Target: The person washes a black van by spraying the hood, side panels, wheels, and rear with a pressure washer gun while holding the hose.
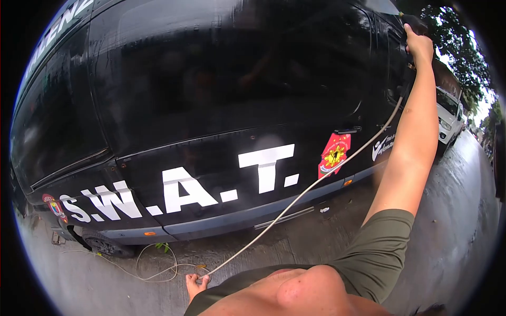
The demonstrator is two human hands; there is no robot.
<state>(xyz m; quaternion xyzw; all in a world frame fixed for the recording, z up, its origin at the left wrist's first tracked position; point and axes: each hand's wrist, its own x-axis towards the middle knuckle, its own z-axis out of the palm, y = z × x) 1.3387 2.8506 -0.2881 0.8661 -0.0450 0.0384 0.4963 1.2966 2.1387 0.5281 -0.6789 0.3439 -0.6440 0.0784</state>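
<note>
My right arm is stretched up at the right, and my right hand (420, 47) is wrapped round a dark spray gun (415, 23). A whitish spray (383, 6) leaves its nozzle toward the upper part of a black van (221, 89). From the gun a pale hose (282, 215) runs down across the van's side to my left hand (195, 287), low in front of my body. The fingers of that hand are closed round the hose. White S.W.A.T. letters and a red emblem (334, 154) mark the wet-looking van.
More hose (139, 271) lies in loops on the wet concrete (253, 257) near the van's wheel (105, 244). A white vehicle (448, 116) stands beyond the van on the right. Trees (456, 47) rise at the upper right.
</note>
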